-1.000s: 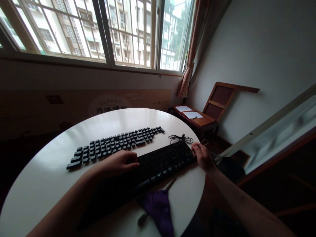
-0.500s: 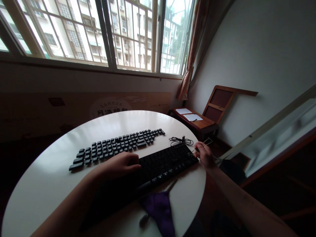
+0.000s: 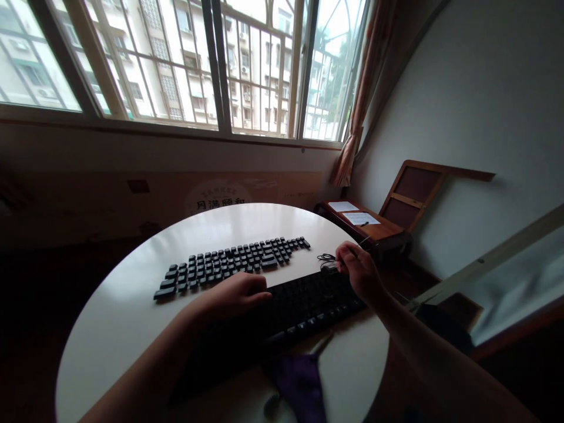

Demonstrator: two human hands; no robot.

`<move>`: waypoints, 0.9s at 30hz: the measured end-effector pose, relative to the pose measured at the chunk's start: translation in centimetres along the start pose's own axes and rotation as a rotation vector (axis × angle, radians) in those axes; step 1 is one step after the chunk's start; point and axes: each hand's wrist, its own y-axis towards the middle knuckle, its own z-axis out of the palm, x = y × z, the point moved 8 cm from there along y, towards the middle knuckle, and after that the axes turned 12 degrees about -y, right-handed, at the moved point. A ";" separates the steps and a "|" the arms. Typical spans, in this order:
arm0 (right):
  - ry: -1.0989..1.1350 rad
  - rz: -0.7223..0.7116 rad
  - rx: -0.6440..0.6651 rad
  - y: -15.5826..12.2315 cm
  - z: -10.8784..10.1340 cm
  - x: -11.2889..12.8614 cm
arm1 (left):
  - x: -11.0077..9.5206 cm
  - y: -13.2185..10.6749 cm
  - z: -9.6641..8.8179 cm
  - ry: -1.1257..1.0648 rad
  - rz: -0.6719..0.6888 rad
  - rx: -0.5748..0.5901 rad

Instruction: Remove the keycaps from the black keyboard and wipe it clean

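Observation:
A black keyboard (image 3: 304, 311) lies slanted on the white round table (image 3: 101, 346), with its front row of keycaps still seated. My left hand (image 3: 244, 291) is closed over its back edge, fingers curled and thumb lying on top. Above the right back part of the keyboard, my right hand (image 3: 356, 264) pinches a thin wire keycap puller (image 3: 365, 239), whose lower end is hidden by the fingers. Behind the keyboard, loose black keycaps (image 3: 238, 258) stand in rows. The coiled black cable (image 3: 326, 257) is partly covered by my right hand.
A purple cloth (image 3: 299, 382) and a brush-like tool (image 3: 324, 342) lie at the table's near side. Beyond the right edge stands a wooden bench (image 3: 374, 234) with paper sheets (image 3: 361, 218) and a pen. A barred window (image 3: 259, 70) is ahead.
The view has turned left, shifting everything rightward. My right hand has moved back and left across the keyboard with the keycap puller, toward the cable. My left hand keeps its hold.

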 end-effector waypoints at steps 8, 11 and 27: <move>-0.086 -0.543 0.296 0.8 10.1 10.7 | -1.7 -1.1 -2.1 -0.232 0.123 -0.215; -0.009 -0.635 0.315 0.8 12.0 11.1 | -1.4 -1.3 -2.5 -0.283 0.113 -0.255; -0.159 -0.753 0.102 0.2 10.4 8.6 | 0.9 -0.7 -1.5 -0.408 -0.059 -0.218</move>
